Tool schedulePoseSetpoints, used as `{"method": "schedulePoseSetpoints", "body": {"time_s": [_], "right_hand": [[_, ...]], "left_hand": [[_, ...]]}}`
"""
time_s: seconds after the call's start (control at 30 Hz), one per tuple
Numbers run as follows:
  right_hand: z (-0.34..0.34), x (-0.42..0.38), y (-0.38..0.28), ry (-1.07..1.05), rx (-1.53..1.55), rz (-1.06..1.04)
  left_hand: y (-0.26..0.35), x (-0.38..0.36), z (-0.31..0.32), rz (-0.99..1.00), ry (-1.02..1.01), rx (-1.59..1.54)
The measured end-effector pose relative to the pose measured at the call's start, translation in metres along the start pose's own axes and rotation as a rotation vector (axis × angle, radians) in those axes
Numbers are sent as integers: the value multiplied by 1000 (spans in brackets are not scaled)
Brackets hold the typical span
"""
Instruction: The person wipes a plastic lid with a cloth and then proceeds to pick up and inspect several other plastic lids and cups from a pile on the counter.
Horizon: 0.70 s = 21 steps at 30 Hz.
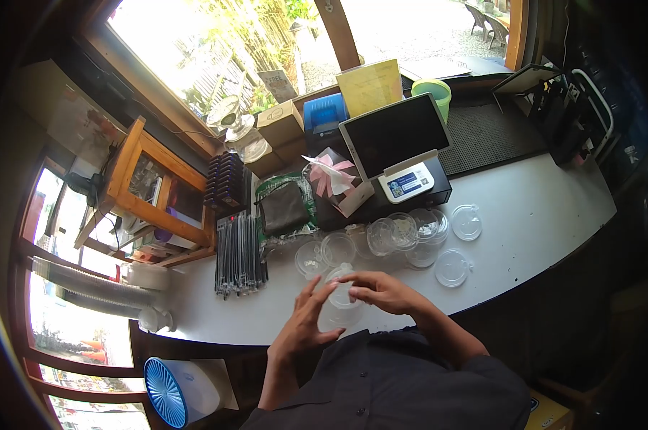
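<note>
Several clear round plastic lids [337, 249] lie in loose, overlapping piles on the white counter. My left hand [302, 322] is at the near edge, its thumb held apart from its fingers, beside a clear plastic lid [344, 295] between my hands. From the other side my right hand [382, 292] reaches in, fingers bent and thumb tip pinched towards that lid's rim. The lid's transparency makes the exact contact hard to see. Two single lids, one farther back [466, 222] and one nearer [452, 268], lie to the right.
A tablet screen [395, 135] stands behind the lids, with a pink-ribboned box [336, 183] beside it. To the left are a bundle of wrapped black straws [239, 254] and a wooden cabinet [162, 190]. A black mat [492, 136] covers the back right. A blue-lidded container [187, 390] stands below the counter.
</note>
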State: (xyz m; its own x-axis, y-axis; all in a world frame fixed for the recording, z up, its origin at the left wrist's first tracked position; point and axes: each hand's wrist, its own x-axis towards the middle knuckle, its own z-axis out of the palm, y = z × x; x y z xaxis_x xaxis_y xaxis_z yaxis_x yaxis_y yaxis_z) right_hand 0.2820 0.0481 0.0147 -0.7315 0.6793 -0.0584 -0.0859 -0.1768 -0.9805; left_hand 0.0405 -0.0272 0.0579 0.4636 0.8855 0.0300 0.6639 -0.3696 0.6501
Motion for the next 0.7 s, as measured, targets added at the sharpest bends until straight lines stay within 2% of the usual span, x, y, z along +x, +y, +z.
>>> {"method": "schedulePoseSetpoints", "body": {"time_s": [0.03, 0.13, 0.17, 0.27, 0.4, 0.6, 0.7], "right_hand": [[1, 1, 8, -67, 115, 17], [1, -1, 17, -26, 162, 30], [-1, -5, 14, 5, 176, 85], [2, -16, -2, 168, 36, 170], [12, -16, 19, 274, 46, 112], [27, -8, 24, 399, -95, 136], [23, -5, 32, 434, -269, 73]], "left_hand": [[3, 3, 4, 44, -25, 0], [5, 5, 9, 33, 71, -27], [6, 5, 12, 0, 164, -8], [-8, -2, 20, -132, 227, -79], [-19, -6, 28, -196, 208, -205], [-35, 8, 42, -191, 328, -38], [-40, 16, 50, -184, 384, -138]]}}
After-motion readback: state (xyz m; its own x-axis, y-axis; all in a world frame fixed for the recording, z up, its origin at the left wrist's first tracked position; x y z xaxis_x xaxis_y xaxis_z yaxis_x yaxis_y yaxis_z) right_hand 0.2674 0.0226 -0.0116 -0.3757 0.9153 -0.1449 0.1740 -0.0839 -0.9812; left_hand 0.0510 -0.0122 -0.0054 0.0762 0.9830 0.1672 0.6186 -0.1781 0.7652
